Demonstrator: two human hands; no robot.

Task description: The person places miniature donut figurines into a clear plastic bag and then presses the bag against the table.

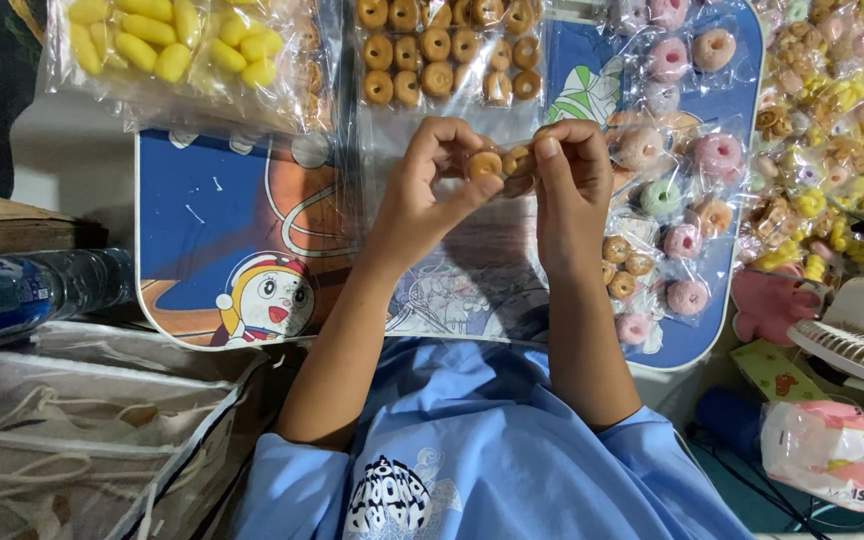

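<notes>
Both hands are raised over the blue cartoon-printed worktop (202,200): the left hand (422,190) has its fingers pinched on a small brown ring-shaped piece (484,164), and the right hand (567,185) has its fingers closed on another brown ring (518,160) touching it. Just beyond lie a clear bag of brown rings (442,50) and a bag of yellow pieces (167,40), with pink and green rings in small packets (687,150) to the right.

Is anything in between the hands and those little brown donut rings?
No. The left hand and right hand already pinch the small brown rings directly with their fingers, above the blue cartoon table.
</notes>
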